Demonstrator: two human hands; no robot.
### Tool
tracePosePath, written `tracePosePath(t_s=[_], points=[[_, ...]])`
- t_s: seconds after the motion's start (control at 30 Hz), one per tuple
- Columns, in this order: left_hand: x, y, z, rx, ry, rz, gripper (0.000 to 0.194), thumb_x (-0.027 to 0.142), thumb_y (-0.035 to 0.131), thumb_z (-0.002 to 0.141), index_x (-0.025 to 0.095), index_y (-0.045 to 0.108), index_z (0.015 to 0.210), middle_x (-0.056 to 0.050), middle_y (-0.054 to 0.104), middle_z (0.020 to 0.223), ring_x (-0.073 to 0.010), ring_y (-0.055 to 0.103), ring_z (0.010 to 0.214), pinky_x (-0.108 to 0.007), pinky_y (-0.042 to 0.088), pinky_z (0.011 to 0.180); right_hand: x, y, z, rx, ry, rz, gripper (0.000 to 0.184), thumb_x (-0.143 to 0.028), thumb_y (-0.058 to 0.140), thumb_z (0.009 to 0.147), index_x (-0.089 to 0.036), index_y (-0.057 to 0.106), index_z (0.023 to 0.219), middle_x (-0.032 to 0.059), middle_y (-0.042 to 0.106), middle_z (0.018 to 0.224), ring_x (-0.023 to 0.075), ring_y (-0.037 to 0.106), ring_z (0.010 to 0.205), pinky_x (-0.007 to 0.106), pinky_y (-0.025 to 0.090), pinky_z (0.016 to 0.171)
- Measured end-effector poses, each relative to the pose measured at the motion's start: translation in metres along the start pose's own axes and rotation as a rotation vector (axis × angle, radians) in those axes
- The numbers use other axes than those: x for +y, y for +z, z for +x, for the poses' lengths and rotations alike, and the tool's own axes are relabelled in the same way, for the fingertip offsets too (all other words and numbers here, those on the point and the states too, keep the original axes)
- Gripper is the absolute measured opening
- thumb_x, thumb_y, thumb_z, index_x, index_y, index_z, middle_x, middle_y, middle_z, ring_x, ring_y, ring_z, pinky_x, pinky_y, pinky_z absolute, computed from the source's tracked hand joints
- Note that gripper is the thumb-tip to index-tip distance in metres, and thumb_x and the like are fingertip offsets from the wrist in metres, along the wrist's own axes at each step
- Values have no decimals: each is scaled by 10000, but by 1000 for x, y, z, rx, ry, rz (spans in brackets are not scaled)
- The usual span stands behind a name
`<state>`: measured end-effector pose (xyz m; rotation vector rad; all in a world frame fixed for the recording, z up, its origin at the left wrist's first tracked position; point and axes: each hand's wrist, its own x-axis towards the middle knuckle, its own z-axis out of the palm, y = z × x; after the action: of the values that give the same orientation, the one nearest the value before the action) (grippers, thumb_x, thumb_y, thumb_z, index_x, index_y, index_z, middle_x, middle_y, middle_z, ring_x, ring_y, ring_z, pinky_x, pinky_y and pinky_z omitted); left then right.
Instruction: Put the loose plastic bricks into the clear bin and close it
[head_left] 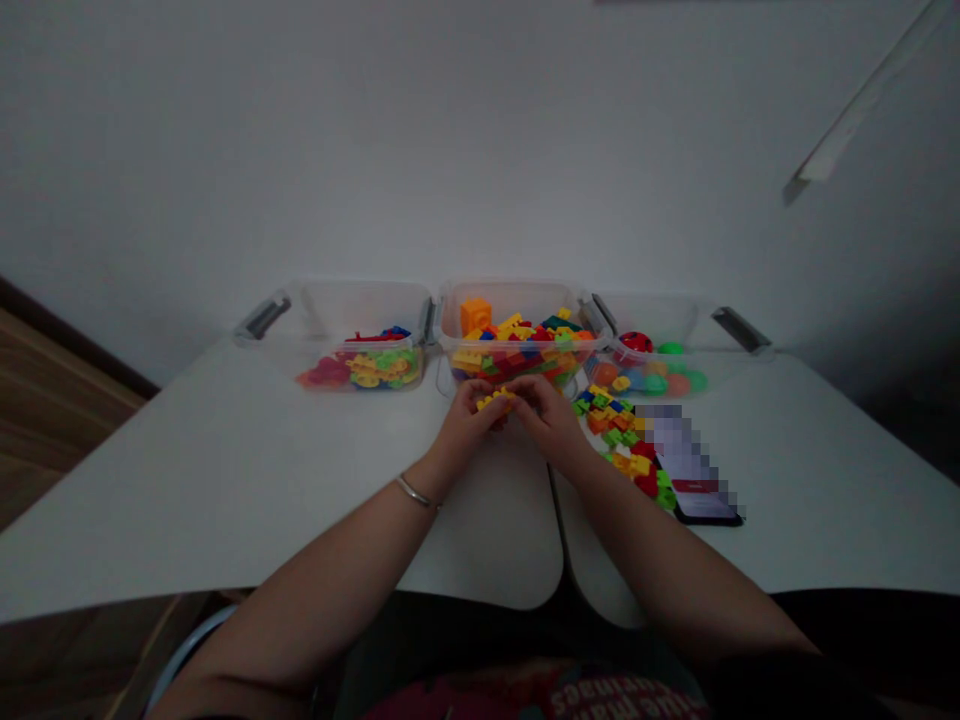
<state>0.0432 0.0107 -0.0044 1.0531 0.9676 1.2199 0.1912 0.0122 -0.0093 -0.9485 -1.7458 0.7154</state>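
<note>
My left hand (pixel 466 420) and my right hand (pixel 546 415) meet over the white table (pixel 225 480), just in front of the middle clear bin (pixel 517 300). Both are closed on a small stack of yellow toy bricks (pixel 495 400) held between the fingertips, with a red piece just under it. A thin bracelet sits on my left wrist. A loose heap of coloured bricks (pixel 622 440) lies on the table right of my right hand.
Three clear plastic bins stand in a row at the table's far edge: the left bin (pixel 360 310) with coloured pieces, the middle with bricks, the right bin (pixel 660 310) with coloured balls. A phone (pixel 697 480) lies beside the brick heap. White wall behind.
</note>
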Motion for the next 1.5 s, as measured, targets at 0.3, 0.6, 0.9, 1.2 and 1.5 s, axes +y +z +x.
tracePosePath(t_s=[0.3, 0.6, 0.9, 1.2, 1.5], points=[[-7, -5, 3, -52, 64, -57, 474, 519, 727, 701, 189, 494, 951, 38, 588, 708, -100, 567, 580, -234, 454, 555, -2, 0, 1, 84, 26, 144, 176, -400, 573, 874, -242, 563, 954, 17, 627, 868, 162, 635, 786, 321, 545, 731], [-2, -4, -5, -181, 100, 37, 338, 488, 583, 838, 168, 562, 946, 29, 586, 633, -104, 546, 576, -244, 443, 587, -8, -50, 14, 580, -365, -82, 140, -316, 590, 893, -259, 534, 1008, 51, 616, 1046, 187, 641, 991, 373, 548, 835], [-2, -4, -2, -82, 27, 71, 178, 348, 547, 857, 173, 577, 868, 28, 574, 626, -99, 529, 567, -236, 428, 586, 11, -75, 21, 689, -351, -529, 88, -258, 598, 866, -235, 609, 950, 88, 662, 1125, 240, 624, 1089, 482, 498, 953], [-5, -4, 0, -82, 43, 68, 142, 308, 549, 848, 172, 591, 854, 25, 579, 625, -104, 532, 563, -239, 421, 582, 5, -66, 18, 305, -247, -852, 407, -248, 520, 873, -176, 562, 1272, 141, 597, 1351, 291, 466, 1339, 533, 354, 1111], [-5, -3, 0, -72, 33, 80, 131, 298, 569, 832, 173, 603, 849, 22, 579, 623, -104, 534, 571, -237, 430, 583, -3, -64, 16, 302, -166, -882, 557, -241, 479, 868, -161, 406, 1414, 168, 474, 1456, 299, 414, 1371, 544, 348, 1099]])
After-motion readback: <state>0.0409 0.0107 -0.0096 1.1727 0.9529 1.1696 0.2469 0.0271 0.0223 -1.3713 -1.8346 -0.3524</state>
